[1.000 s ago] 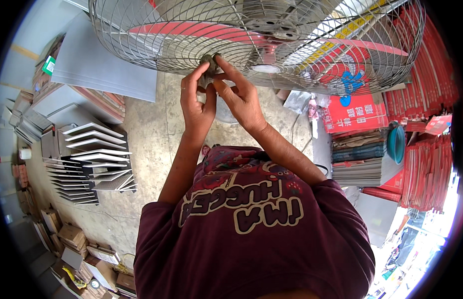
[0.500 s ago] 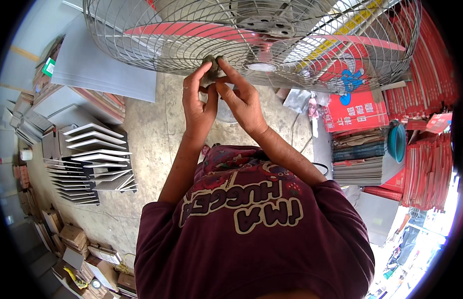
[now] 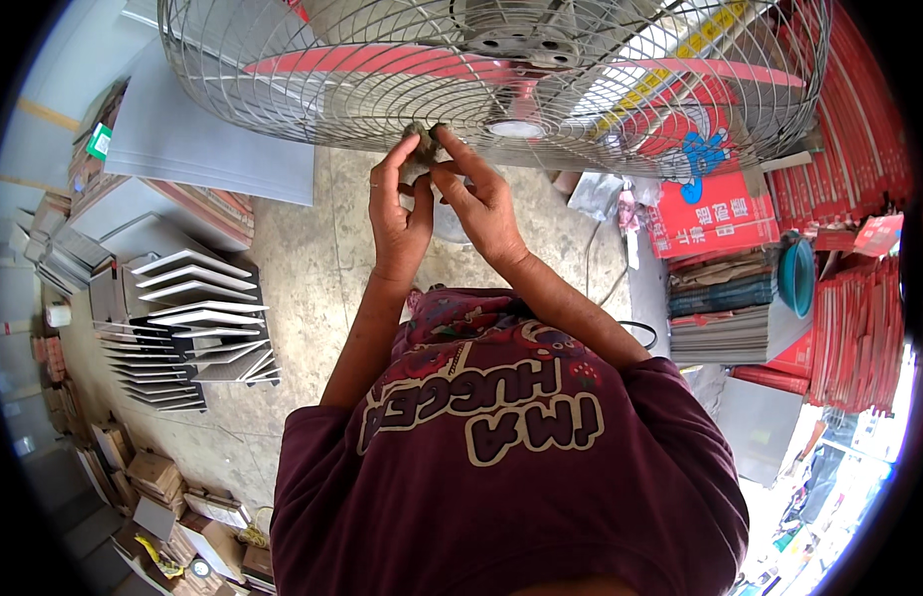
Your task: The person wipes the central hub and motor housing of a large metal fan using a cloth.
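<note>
The left hand (image 3: 400,221) and right hand (image 3: 484,211) are jointly pinching a small grey-green clump (image 3: 421,156) between them, near the wire-caged fan (image 3: 522,97), the handling appearing unfinished, the clump not yet released, and the remaining extent being impossible to tell.

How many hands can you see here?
2: the left hand and, to its right, the right hand, both holding a grey-green clump near the wire fan guard.
</note>
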{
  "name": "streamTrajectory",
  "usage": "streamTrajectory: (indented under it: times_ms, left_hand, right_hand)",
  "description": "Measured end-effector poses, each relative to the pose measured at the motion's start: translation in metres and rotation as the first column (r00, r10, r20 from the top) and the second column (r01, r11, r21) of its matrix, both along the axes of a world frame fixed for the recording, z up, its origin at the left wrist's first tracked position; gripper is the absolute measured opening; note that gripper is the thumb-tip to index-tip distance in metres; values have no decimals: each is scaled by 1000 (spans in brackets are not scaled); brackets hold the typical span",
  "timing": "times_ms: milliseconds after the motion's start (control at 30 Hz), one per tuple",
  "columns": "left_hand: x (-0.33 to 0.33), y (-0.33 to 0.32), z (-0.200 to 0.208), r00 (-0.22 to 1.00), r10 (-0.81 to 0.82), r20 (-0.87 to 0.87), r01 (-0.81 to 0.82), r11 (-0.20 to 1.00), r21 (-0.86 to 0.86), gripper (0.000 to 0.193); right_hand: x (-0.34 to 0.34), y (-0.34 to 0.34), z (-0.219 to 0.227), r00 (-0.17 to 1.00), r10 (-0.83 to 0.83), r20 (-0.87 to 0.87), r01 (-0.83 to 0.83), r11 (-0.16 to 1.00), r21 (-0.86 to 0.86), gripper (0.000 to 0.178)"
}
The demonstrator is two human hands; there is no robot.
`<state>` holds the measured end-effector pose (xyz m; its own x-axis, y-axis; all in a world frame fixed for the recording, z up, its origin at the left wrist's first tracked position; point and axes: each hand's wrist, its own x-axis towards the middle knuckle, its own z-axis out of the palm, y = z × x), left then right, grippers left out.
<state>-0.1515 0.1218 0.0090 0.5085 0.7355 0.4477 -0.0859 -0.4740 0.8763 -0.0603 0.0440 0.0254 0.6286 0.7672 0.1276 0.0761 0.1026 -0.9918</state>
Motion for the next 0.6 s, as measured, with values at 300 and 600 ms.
streamTrajectory:
  times_ms: [300, 600]
  left_hand:
    - [10, 9, -1, 1000, -16, -7, 16, 1000, -17, 51]
    - [16, -1, 0, 997, -74, 4, 74, 997, 9, 53]
  right_hand:
    - [6, 12, 8, 1000, 22, 0, -22, 998, 51, 48]
    - [4, -8, 10, 999, -43, 1, 43, 998, 44, 50]
